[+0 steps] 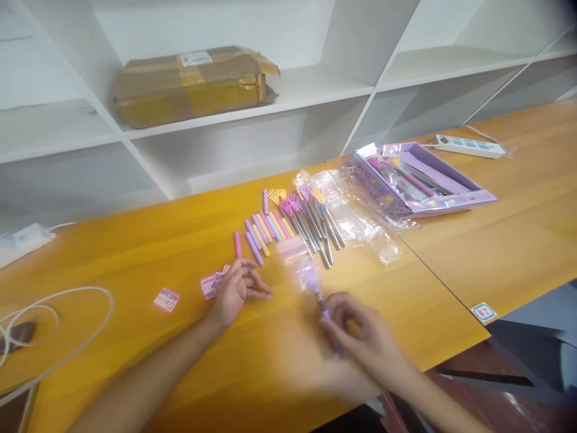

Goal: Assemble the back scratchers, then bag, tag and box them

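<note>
My right hand (367, 337) pinches the handle of a small purple back scratcher (321, 304), its head pointing away from me. Around its far end is a blurred clear wrapper with a pinkish top (295, 255); how it is attached cannot be made out. My left hand (238, 288) hovers with its fingers apart, nothing visible in them, beside some pink printed cards (210, 286). Just beyond it lies a magenta tube (237, 244). Several pastel tubes (259, 233) lie in a row, and to their right are several metal rods with coloured hand-shaped heads (311, 219).
Crumpled clear plastic (360, 225) lies beside an open purple box (451, 204) holding more scratchers. A single card (166, 299) rests at left, near a white cable (110, 307). A power strip (471, 146) sits at the back right. A taped carton (193, 90) occupies the shelf.
</note>
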`<state>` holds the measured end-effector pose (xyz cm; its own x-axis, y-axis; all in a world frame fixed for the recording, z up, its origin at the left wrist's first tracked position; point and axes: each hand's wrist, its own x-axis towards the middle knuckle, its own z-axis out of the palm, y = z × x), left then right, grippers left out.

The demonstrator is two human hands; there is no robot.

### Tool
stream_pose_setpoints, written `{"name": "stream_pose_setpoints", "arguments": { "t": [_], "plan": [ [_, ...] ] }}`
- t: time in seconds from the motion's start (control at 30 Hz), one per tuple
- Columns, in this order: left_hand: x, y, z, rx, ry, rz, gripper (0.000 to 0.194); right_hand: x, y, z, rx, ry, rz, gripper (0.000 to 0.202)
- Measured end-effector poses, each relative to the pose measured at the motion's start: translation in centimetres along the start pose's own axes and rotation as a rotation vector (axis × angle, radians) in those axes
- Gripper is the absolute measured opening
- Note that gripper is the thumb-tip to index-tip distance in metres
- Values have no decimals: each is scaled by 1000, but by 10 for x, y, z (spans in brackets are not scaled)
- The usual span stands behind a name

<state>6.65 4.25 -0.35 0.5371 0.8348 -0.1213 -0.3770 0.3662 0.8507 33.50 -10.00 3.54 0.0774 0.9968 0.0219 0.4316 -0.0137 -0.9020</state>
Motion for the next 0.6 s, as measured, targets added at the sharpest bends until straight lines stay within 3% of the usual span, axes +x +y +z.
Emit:
{"name": "stream_pose_setpoints", "arguments": {
  "t": [0.1,0.2,0.27,0.33,0.4,0.47,0.6],
  "plan": [
    [2,1,1,6,-34,-50,46,40,-6,-75,-302,297,-110,23],
    [1,0,2,76,-88,-107,54,109,-5,-163,-655,653,-14,22],
    [-3,-1,3,184,-116,-95,57,162,2,-214,-718,701,61,25],
    [-9,0,5,360,-162,-58,55,213,13,-251,-772,653,159,33],
    [-14,3,9,590,-243,-9,52,253,26,-271,-864,542,326,44],
    [-17,6,13,771,-312,35,50,277,40,-274,-880,484,364,51],
    [-18,11,17,950,-363,95,49,286,61,-255,-964,510,256,53]
  ]
}}
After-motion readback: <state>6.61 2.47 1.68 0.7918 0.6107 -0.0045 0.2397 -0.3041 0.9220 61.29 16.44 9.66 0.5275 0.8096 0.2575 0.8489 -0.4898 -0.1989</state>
